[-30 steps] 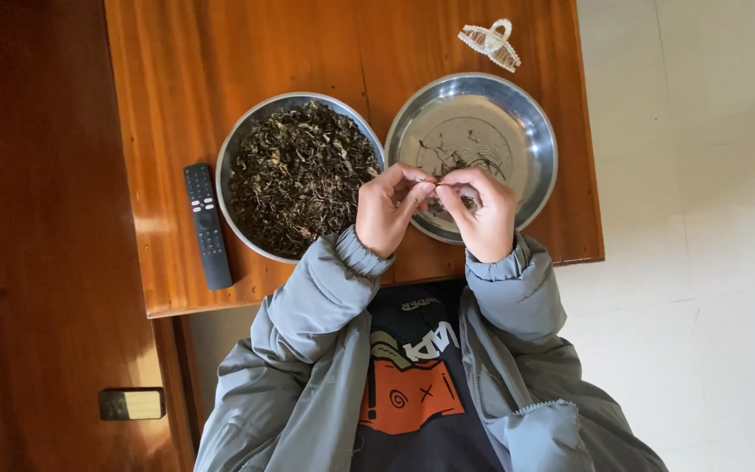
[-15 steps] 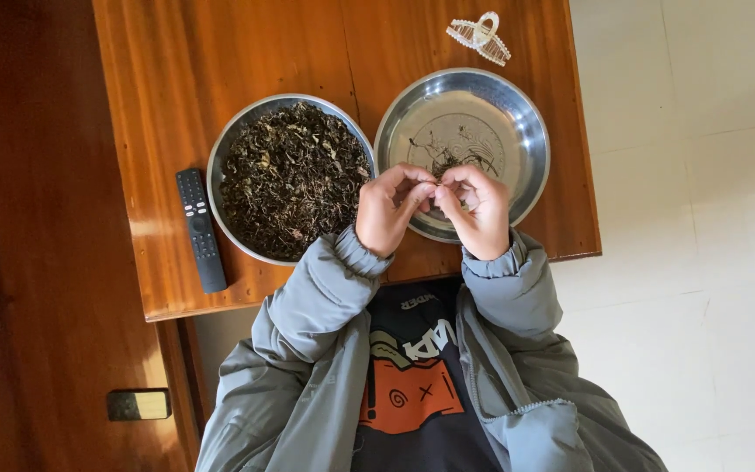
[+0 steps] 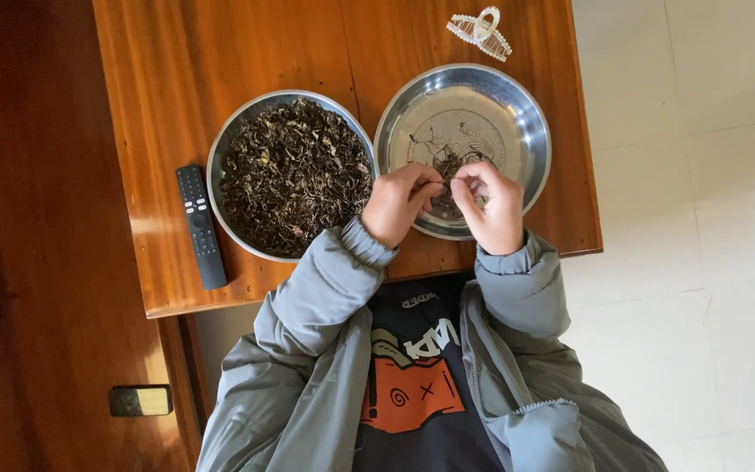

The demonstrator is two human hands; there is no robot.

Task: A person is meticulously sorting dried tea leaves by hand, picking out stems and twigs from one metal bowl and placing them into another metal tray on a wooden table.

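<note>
Two round metal bowls sit side by side on a wooden table [image 3: 255, 52]. The left bowl [image 3: 220, 149] is full of dark dried leaves [image 3: 294, 175]. The right bowl [image 3: 530, 131] is nearly bare, with a small heap of leaves [image 3: 449, 164] in its middle. My left hand [image 3: 399, 203] and my right hand [image 3: 491, 203] meet over the near rim of the right bowl, fingertips pinched together on a bit of dried leaf between them. Grey jacket sleeves cover both wrists.
A black remote control [image 3: 200, 225] lies left of the full bowl. A pale hair claw clip [image 3: 481, 31] rests at the table's far edge. White floor tiles [image 3: 701, 218] are to the right, dark wood floor with a small dark box [image 3: 140, 400] to the left.
Both hands stay together at the right bowl's near rim, fingers working the leaf. The view has shifted slightly.
</note>
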